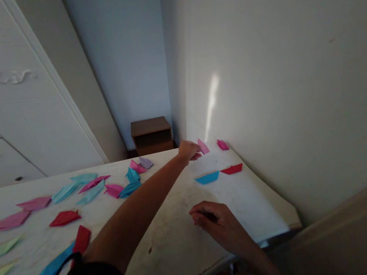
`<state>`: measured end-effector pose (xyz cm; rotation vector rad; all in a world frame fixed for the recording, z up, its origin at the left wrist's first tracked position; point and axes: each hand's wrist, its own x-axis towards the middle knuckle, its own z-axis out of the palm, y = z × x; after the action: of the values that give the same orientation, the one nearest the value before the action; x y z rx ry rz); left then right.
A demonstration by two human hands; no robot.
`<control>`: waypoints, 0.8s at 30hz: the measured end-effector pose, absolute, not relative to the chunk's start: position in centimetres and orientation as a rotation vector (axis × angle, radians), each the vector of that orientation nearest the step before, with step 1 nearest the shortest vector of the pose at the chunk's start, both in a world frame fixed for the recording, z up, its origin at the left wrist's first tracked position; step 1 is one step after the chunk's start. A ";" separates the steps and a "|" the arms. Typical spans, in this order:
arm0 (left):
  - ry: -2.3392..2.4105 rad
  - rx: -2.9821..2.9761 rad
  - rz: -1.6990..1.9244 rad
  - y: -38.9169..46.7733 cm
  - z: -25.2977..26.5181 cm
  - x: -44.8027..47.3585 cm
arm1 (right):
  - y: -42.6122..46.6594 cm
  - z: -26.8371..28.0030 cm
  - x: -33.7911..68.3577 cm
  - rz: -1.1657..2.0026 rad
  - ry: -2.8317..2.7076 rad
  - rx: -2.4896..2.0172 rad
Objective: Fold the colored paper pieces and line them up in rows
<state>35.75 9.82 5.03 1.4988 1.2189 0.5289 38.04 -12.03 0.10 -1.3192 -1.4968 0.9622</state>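
My left hand (pixel 189 150) reaches to the far edge of the table, its fingers closed at a light pink folded paper boat (pixel 203 147). Just right of that lies a deeper pink paper boat (pixel 222 145) by the wall. Nearer to me, a blue paper boat (pixel 208 178) and a red paper boat (pixel 232 169) sit end to end. Below them my right hand (pixel 220 223) hovers over the table with fingers curled in and thumb near the index finger; nothing shows in it.
Many folded papers cover the left of the white table (pixel 172 234), among them a red one (pixel 64 218), a long blue one (pixel 47 272) and teal ones (pixel 132 175). A wall (pixel 285 67) borders the right. Beyond stand a brown cabinet (pixel 150 126) and a white wardrobe (pixel 38 120).
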 end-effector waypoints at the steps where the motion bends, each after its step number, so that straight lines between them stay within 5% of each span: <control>1: 1.243 1.534 0.478 10.6 4.6 36.6 | -12.0 0.1 38.1 0.973 -1.488 -1.312; 10: 1.374 1.841 0.194 15.4 2.7 41.1 | -12.2 0.1 38.1 1.046 -1.386 -1.336; 24: 1.271 2.151 0.352 15.6 1.6 42.1 | -12.4 0.1 38.1 1.006 -1.394 -1.357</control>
<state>42.10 15.58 1.63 2.1513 1.2713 0.3524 38.14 -12.37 0.07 -1.3569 -1.3944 1.0061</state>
